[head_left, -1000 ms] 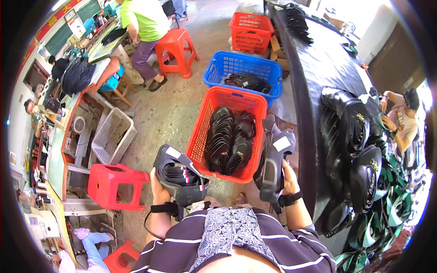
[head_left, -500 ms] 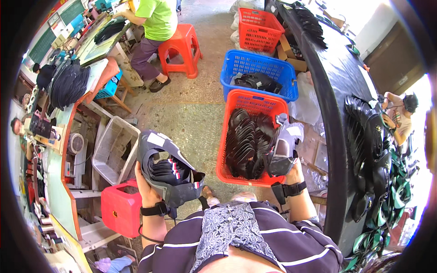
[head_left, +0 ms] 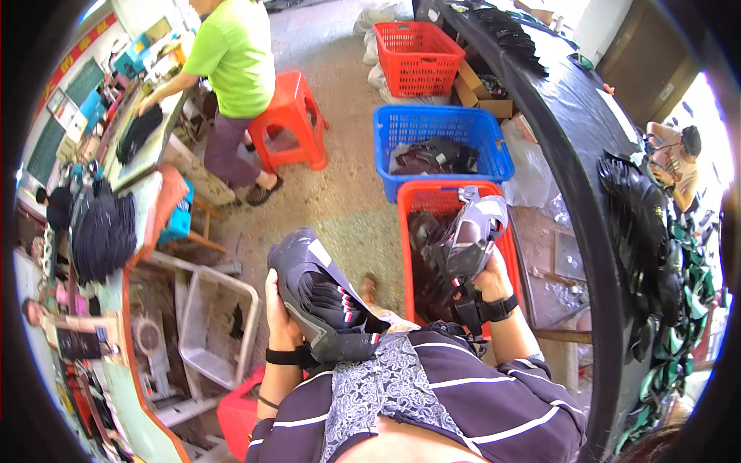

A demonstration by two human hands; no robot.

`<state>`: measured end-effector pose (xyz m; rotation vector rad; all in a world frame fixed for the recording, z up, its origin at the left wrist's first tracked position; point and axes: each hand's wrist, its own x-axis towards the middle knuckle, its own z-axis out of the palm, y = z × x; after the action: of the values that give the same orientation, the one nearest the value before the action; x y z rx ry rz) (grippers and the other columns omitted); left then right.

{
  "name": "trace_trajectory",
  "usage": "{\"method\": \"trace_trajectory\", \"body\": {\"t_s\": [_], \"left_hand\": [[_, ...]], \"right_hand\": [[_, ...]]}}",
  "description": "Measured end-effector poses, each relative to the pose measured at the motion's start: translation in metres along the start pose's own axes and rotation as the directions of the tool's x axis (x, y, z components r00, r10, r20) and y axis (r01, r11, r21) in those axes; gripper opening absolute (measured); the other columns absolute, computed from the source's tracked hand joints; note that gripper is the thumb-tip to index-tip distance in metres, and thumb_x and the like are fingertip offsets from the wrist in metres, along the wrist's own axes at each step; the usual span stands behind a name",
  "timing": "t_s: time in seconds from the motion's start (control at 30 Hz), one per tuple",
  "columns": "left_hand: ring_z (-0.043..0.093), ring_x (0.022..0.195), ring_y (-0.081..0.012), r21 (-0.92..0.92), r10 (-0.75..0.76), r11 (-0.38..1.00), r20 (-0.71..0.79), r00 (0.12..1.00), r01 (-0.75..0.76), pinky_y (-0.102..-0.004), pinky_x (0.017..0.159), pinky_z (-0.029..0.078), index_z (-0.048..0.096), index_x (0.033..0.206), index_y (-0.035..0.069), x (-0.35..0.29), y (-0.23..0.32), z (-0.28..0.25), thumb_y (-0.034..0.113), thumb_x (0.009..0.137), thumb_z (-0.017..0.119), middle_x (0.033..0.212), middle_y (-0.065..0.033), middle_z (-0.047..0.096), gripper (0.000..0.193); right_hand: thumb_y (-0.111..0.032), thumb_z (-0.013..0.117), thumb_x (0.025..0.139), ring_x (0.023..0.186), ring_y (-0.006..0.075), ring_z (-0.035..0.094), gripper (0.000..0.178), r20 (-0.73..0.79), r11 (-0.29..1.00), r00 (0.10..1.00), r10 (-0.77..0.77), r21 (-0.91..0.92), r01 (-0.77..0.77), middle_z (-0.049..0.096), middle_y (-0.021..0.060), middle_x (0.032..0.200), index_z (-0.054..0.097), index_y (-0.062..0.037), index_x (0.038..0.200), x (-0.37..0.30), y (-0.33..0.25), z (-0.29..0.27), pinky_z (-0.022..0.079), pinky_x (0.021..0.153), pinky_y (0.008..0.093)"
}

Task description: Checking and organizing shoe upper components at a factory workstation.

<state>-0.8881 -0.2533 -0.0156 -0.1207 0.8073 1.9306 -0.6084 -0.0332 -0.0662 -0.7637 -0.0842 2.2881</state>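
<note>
My left hand is closed round a nested stack of black shoe uppers, with small white, red and dark tags along the inside edges. That stack is held tilted in front of my chest. On the right, my right hand grips another bundle of black and grey shoe uppers, its pale lining facing up. This bundle is above a red plastic basket and hides part of the dark pieces inside it. Both wrists wear black straps.
Beyond the red basket stand a blue basket with dark pieces and another red basket. A long black-covered table runs along the right, piled with uppers. At left are a grey crate, a red stool and a person in green.
The view has swung, so the surroundings sit differently in the picture. My left hand's stack is nearer my chest and further right. Both hands keep their hold on the uppers.
</note>
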Motion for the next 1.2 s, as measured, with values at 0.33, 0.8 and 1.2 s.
{"method": "trace_trajectory", "body": {"t_s": [0.33, 0.8, 1.2], "left_hand": [[0.05, 0.099, -0.0237, 0.139, -0.069, 0.989, 0.12, 0.99, 0.052, -0.036, 0.087, 0.04, 0.041, 0.116, 0.002, 0.189, 0.086, 0.1, 0.041, 0.082, 0.046, 0.11, -0.012, 0.051, 0.052], [0.056, 0.085, -0.0228, 0.18, -0.484, 0.875, 0.33, 0.811, 0.449, -0.0349, 0.079, 0.045, 0.047, 0.107, 0.0, 0.557, 0.101, 0.194, 0.041, 0.082, 0.046, 0.098, -0.0127, 0.057, 0.047], [0.053, 0.094, -0.0247, 0.191, -0.59, 0.807, 0.277, 0.759, 0.558, -0.0375, 0.087, 0.04, 0.042, 0.113, 0.001, 0.791, 0.09, 0.276, 0.037, 0.086, 0.04, 0.106, -0.0132, 0.053, 0.045]], "right_hand": [[-0.02, 0.056, 0.079, 0.086, 0.0227, 0.056, 0.034, -0.033, 0.998, 0.998, -0.045, -0.042, 0.044, 0.057, 0.0107, 0.098, 0.047, -0.0042, 0.108, 0.15, -0.004, 0.103, 0.045, 0.077, 0.0379], [-0.001, 0.063, 0.063, 0.093, 0.0144, 0.049, 0.056, 0.149, 0.428, 0.782, -0.606, -0.767, 0.478, 0.052, 0.0063, 0.103, 0.04, -0.0007, 0.114, 0.324, -0.063, 0.255, 0.039, 0.082, 0.0269], [-0.001, 0.063, 0.065, 0.089, 0.0168, 0.052, 0.054, -0.128, 0.426, 0.634, -0.763, -0.837, 0.344, 0.053, 0.0088, 0.101, 0.041, 0.0017, 0.114, 0.462, -0.159, 0.289, 0.04, 0.081, 0.0273]]}}
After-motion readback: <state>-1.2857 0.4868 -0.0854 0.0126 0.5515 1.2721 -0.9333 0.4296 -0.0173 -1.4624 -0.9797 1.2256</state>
